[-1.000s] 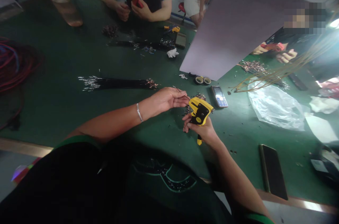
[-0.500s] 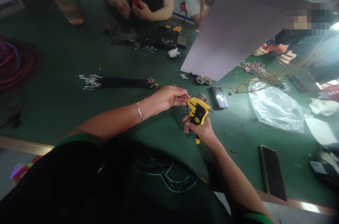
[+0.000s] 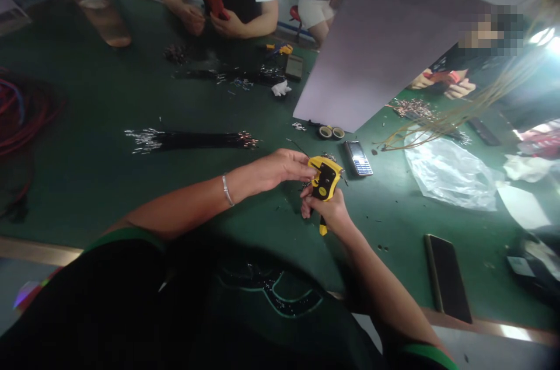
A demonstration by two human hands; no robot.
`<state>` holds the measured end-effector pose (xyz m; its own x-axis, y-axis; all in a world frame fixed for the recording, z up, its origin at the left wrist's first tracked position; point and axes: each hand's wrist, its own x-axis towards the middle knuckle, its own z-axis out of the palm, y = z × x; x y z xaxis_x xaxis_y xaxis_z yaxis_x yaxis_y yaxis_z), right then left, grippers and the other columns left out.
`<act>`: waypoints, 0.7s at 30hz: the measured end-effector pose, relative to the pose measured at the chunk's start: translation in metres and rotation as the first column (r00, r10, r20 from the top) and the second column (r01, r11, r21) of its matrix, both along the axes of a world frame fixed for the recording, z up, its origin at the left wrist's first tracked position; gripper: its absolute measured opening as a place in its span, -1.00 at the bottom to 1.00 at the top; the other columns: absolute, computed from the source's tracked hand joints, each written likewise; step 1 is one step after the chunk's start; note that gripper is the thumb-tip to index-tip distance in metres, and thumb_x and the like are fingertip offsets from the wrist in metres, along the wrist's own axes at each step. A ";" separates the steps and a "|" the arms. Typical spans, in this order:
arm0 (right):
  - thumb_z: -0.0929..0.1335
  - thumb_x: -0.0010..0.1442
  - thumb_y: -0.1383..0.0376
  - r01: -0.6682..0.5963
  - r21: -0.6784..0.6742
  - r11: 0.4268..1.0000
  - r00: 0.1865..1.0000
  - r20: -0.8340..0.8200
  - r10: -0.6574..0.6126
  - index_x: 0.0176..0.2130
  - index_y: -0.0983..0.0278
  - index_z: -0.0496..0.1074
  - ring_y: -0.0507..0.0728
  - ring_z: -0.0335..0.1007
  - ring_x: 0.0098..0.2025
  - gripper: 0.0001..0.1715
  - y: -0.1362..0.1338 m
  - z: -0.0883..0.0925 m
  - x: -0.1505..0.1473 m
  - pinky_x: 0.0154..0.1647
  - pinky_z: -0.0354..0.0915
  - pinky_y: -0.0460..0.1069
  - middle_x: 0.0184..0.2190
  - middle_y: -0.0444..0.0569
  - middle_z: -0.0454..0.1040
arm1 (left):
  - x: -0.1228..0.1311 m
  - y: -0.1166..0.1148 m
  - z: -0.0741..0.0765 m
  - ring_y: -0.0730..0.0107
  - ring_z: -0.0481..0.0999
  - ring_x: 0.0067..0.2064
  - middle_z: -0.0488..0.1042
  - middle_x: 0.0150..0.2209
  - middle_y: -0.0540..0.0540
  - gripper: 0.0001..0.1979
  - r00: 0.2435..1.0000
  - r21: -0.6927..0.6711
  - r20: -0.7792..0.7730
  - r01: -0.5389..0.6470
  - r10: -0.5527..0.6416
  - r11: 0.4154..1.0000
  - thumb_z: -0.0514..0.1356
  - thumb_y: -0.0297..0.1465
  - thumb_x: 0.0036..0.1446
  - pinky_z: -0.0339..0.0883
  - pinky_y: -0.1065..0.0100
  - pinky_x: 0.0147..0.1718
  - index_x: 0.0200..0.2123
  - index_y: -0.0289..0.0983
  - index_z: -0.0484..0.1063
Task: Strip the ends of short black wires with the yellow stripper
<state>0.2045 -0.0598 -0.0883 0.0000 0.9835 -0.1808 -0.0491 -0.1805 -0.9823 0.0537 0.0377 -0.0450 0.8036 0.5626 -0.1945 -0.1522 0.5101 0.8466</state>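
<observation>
Head view, with clock directions taken from the hands. Right hand (image 3: 328,212) clenched around the grip of a yellow-and-black crimping tool (image 3: 324,180), the tool held just above the green desk (image 3: 96,201), its yellow handle tip (image 3: 322,230) poking out below the fist at 6 o'clock. Left hand (image 3: 282,167) pinched closed on a thin dark wire (image 3: 297,147), fingertips now touching the tool's yellow head, closer than half a second earlier, when those fingertips only reached its edge. Small heap of metal terminals (image 3: 329,157) at 12 o'clock, now mostly hidden behind the tool. Whole scene sitting slightly further left in the frame than before.

Crumpled clear plastic bag (image 3: 450,174) lying flat at 3 o'clock, with a loose spray of tan wires (image 3: 441,125) just above it; inside the bag, nothing distinct. Tall clear tumbler (image 3: 98,14) at 10 o'clock, its contents too dim to tell. Long bundle of black wires with bright metal ends (image 3: 190,139) at 10 o'clock, well apart from the hands. Keypad phone (image 3: 357,158) and two rolls of tape (image 3: 331,132) at 1 o'clock, dark smartphone (image 3: 446,278) at 4 o'clock. Co-worker's hands (image 3: 219,23) at 12 o'clock across the desk, around a red object.
</observation>
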 end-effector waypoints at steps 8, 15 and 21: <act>0.33 -0.07 0.35 0.020 0.085 0.996 0.993 0.116 -0.030 -0.72 0.26 0.31 0.04 0.30 -0.71 -0.75 -0.003 -0.001 -0.002 -0.65 0.27 -0.05 -0.79 -0.12 0.35 | 0.016 -0.042 -0.009 0.37 0.46 -0.45 0.46 -0.37 -0.12 -0.73 0.995 0.059 -0.099 -0.018 0.024 0.998 0.39 -0.40 -0.15 0.32 0.31 -0.54 -0.36 -0.34 0.41; 0.39 -0.13 0.27 0.104 0.108 0.989 0.978 0.169 -0.121 -0.59 0.24 0.33 0.03 0.25 -0.69 -0.85 -0.008 0.002 -0.007 -0.71 0.22 -0.08 -0.74 -0.15 0.35 | 0.022 -0.062 -0.016 0.48 0.37 -0.45 0.42 -0.41 -0.03 -0.65 0.964 0.209 -0.150 -0.187 0.221 0.960 0.40 -0.36 -0.18 0.27 0.38 -0.52 -0.30 -0.30 0.40; 0.37 -0.15 0.30 0.092 0.130 0.987 0.972 0.205 -0.117 -0.59 0.24 0.32 0.05 0.25 -0.64 -0.89 -0.007 0.002 -0.007 -0.68 0.23 -0.06 -0.70 -0.14 0.36 | 0.021 -0.063 -0.021 0.41 0.41 -0.36 0.45 -0.37 -0.05 -0.72 0.933 0.374 -0.175 -0.233 0.315 0.898 0.35 -0.33 -0.12 0.30 0.33 -0.38 -0.32 -0.30 0.43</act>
<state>0.1976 -0.0669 -0.0861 0.1299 0.9904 -0.0479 0.1498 -0.0673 -0.9864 0.0748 -0.0251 -0.0656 0.5654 0.8178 -0.1072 -0.0285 0.1492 0.9884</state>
